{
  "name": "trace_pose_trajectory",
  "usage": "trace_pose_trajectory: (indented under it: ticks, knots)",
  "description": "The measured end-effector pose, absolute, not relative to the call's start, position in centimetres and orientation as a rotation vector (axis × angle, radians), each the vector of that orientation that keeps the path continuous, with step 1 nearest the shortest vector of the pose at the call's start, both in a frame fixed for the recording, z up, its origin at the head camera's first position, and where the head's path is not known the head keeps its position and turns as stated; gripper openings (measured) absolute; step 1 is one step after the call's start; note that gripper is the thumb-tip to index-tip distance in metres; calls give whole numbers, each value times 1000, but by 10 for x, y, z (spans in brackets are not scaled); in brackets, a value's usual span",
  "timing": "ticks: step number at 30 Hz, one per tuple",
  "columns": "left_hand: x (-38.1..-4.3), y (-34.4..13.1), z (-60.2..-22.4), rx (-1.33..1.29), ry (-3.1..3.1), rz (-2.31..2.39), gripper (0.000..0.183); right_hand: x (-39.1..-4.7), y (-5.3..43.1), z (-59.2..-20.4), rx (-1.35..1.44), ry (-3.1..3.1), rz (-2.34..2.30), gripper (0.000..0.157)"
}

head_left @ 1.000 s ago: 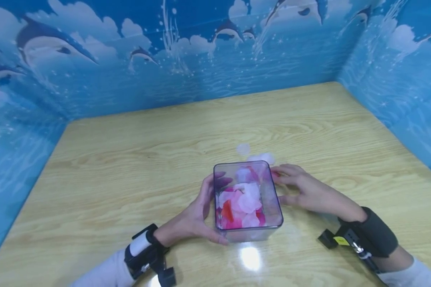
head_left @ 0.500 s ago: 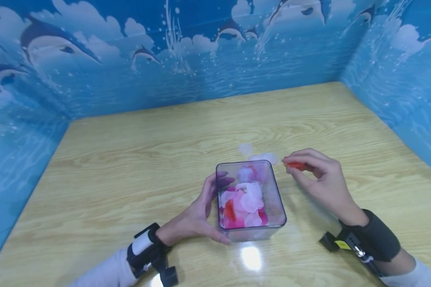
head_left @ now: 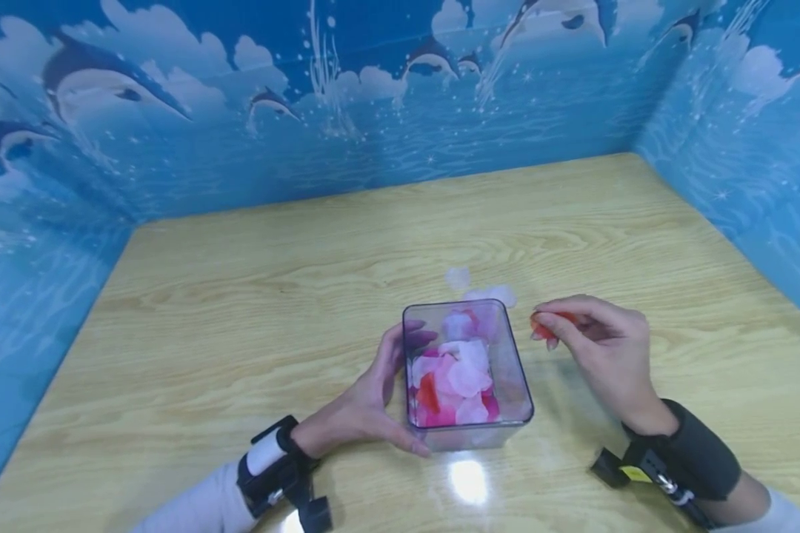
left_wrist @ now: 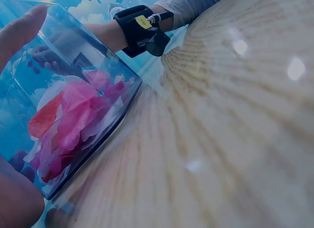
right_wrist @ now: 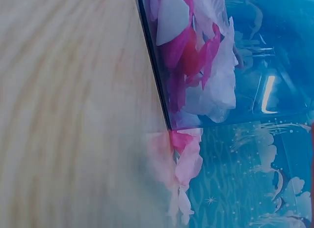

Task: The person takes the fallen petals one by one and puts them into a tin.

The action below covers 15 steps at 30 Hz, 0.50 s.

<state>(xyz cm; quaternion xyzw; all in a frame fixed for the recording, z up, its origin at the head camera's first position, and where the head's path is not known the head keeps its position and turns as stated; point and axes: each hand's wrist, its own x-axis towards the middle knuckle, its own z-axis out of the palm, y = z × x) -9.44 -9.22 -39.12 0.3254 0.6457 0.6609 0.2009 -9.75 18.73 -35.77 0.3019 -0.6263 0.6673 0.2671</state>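
A clear plastic box point(head_left: 468, 437) stands upright on the table, partly filled with white, pink, magenta and red artificial flower petals point(head_left: 465, 370). My left hand point(head_left: 373, 403) grips the box by its left side, thumb along the front and fingers round the far side. In the left wrist view, the box point(left_wrist: 93, 36) shows the petals point(left_wrist: 73, 120) through its wall. To the right of the box and apart from it, my right hand point(head_left: 607, 348) pinches red petals point(head_left: 547, 324) between thumb and fingers. The right wrist view shows the petals point(right_wrist: 196, 56) inside the box.
Several pale petals point(head_left: 493, 295) lie on the wood-grain table point(head_left: 260, 296) just behind the box. In the right wrist view, pink petals point(right_wrist: 189, 161) lie beyond it. A blue dolphin-print backdrop point(head_left: 373, 111) walls the table's back and sides.
My right hand was at the box's right wall; it has moved right, away from the box, with red petals pinched in its fingers. The left hand keeps its hold on the box.
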Motion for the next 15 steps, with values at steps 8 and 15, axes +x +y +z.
trace_pose_trajectory:
  ticks: [8,15]
  knots:
    - [-96,-92,-391,944,1806,1847,126,-97,185,-356,779,-1815,1687,6]
    - [-95,-92,-390,948,1804,1847,126,-99,173,-337,886,-1995,1351,4]
